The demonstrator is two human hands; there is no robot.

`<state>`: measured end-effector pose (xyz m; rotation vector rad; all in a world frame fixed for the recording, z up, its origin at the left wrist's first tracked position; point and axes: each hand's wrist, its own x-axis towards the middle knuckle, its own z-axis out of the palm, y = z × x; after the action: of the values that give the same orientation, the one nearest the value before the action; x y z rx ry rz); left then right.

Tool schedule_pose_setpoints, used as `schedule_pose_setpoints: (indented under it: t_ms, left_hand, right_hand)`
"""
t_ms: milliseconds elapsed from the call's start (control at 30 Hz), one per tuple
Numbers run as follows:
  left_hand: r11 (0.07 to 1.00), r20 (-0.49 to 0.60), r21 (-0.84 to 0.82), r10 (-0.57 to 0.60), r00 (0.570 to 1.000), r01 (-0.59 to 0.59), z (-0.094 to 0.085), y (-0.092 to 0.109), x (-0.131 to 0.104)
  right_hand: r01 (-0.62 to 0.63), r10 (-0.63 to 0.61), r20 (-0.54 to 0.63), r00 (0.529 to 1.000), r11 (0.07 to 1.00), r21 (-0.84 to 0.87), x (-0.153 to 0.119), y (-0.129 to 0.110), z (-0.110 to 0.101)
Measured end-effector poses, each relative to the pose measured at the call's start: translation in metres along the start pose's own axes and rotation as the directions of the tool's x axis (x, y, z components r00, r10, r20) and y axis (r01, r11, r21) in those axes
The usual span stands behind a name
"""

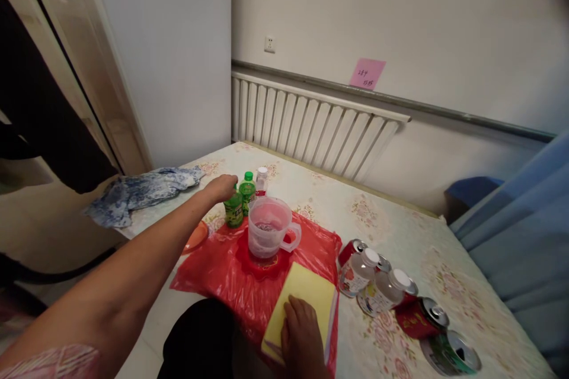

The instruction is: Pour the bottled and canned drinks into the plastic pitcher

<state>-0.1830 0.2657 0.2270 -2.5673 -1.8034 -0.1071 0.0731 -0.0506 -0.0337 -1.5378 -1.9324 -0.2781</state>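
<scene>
White radiator [306, 124] along the back wall, pink note [367, 73] with handwriting stuck up above it, and below that a table with a flowery tablecloth [364, 213]. Crumpled blue-and-white cloth [146, 190] is lying over on the left side.

So, the left hand [224, 188] is stretched way out with its fingers closed around the top of a green bottle [233, 211], which stands at the far left edge of a red plastic sheet [213, 275]. Right behind it there's a second green bottle [248, 194], plus a clear bottle [262, 180] with a white cap.

Right hand [303, 331] is down on a yellow notebook [311, 287], fingers close together on the cover; can't tell if it's actually gripping it. Between the two hands, a see-through measuring jug [267, 228] sits on a red dish [262, 269], handle pointing right.

Off to the right of the notebook is a bunch of drink cans [420, 317] and two white-capped bottles [357, 274], packed pretty close together.
</scene>
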Motion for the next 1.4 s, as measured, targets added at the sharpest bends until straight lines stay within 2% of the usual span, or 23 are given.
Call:
schedule_pose_setpoints:
  t_ms: [300, 533, 667, 800, 867, 900, 967, 1067, 1200, 1267, 1300, 1367, 1400]
  left_hand:
    - [0.999, 0.019, -0.047, -0.025, 1.0, 0.026, 0.002, -0.003, 0.004]
    - [0.994, -0.025, -0.109, -0.034, 0.999, 0.031, 0.001, -0.008, -0.008]
    - [0.988, -0.128, -0.136, -0.097, 0.987, 0.079, -0.005, -0.009, -0.034]
    - [0.97, -0.288, -0.205, -0.185, 0.94, 0.128, 0.001, 0.008, -0.083]
    - [0.927, -0.401, -0.368, -0.236, 0.885, 0.08, 0.014, 0.024, -0.113]
    - [0.899, -0.412, -0.435, -0.243, 0.878, 0.045, 0.024, 0.034, -0.128]
    - [0.843, -0.381, -0.537, -0.23, 0.895, -0.012, 0.049, 0.056, -0.157]
    - [0.774, -0.266, -0.63, -0.139, 0.954, -0.063, 0.092, 0.093, -0.195]
    - [0.709, -0.134, -0.698, 0.017, 0.991, -0.106, 0.142, 0.134, -0.229]
    - [0.694, -0.107, -0.71, 0.061, 0.992, -0.119, 0.159, 0.146, -0.238]
    - [0.693, -0.098, -0.711, 0.073, 0.993, -0.121, 0.167, 0.15, -0.24]
    - [0.695, -0.078, -0.71, 0.088, 0.993, -0.117, 0.18, 0.154, -0.242]
    - [0.697, -0.068, -0.709, 0.092, 0.993, -0.113, 0.187, 0.155, -0.241]
  right_hand:
    - [-0.007, 0.007, 0.031, 0.999, 1.0, 0.004, -0.002, 0.001, 0.001]
    - [0.024, -0.025, -0.011, 1.0, 0.999, -0.047, -0.001, 0.0, 0.002]
    - [-0.012, 0.012, 0.002, 1.0, 1.0, -0.029, 0.004, -0.005, -0.003]
    - [-0.074, 0.074, 0.056, 0.996, 0.997, 0.004, 0.01, -0.013, -0.015]
    - [-0.104, 0.101, 0.094, 0.99, 0.994, 0.028, 0.015, -0.016, -0.021]
    - [-0.124, 0.119, 0.106, 0.987, 0.991, 0.044, 0.017, -0.016, -0.025]
    - [-0.155, 0.144, 0.116, 0.983, 0.984, 0.09, 0.02, -0.016, -0.03]
    - [-0.206, 0.189, 0.098, 0.977, 0.956, 0.209, 0.019, -0.014, -0.037]
    - [-0.317, 0.322, 0.053, 0.945, 0.869, 0.381, 0.003, -0.001, -0.049]
    - [-0.405, 0.451, -0.013, 0.893, 0.814, 0.416, -0.01, 0.014, -0.058]
    - [-0.451, 0.525, -0.066, 0.849, 0.784, 0.426, -0.016, 0.023, -0.064]
    - [-0.533, 0.659, -0.195, 0.726, 0.719, 0.447, -0.026, 0.047, -0.077]
    - [-0.563, 0.711, -0.27, 0.65, 0.688, 0.457, -0.028, 0.06, -0.084]
